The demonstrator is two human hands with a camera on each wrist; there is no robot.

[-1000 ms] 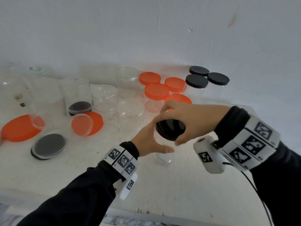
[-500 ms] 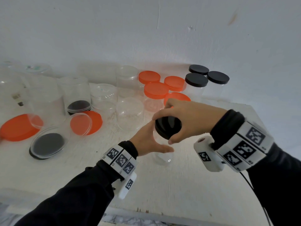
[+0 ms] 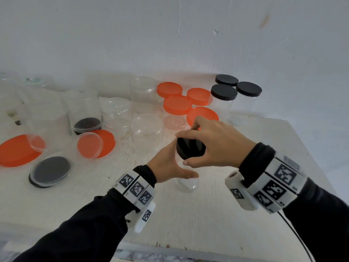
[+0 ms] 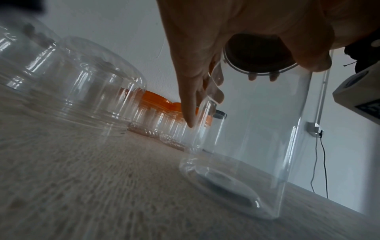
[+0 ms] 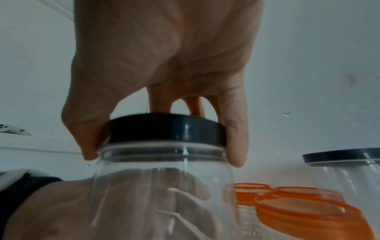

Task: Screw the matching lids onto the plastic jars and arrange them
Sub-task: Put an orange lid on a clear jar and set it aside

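1. Head view: the right hand (image 3: 213, 142) grips the black lid (image 3: 189, 146) from above; the lid hides the clear jar (image 3: 186, 185) except its base on the white table (image 3: 207, 214).
2. Right wrist view shows the lid seated on the jar's neck, thumb and fingers curled round the rim.
3. Left wrist view: the left hand (image 4: 197, 68) wraps the jar wall, holding it.
4. Versus 0.5 s ago: the right thumb sits further round the lid; the jar's place is unchanged.
5. The jar stands upright near the table's front, long axis vertical, mouth up.

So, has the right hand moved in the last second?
Yes: the right hand twisted clockwise on the black lid, thumb swinging left against the orange lid behind.
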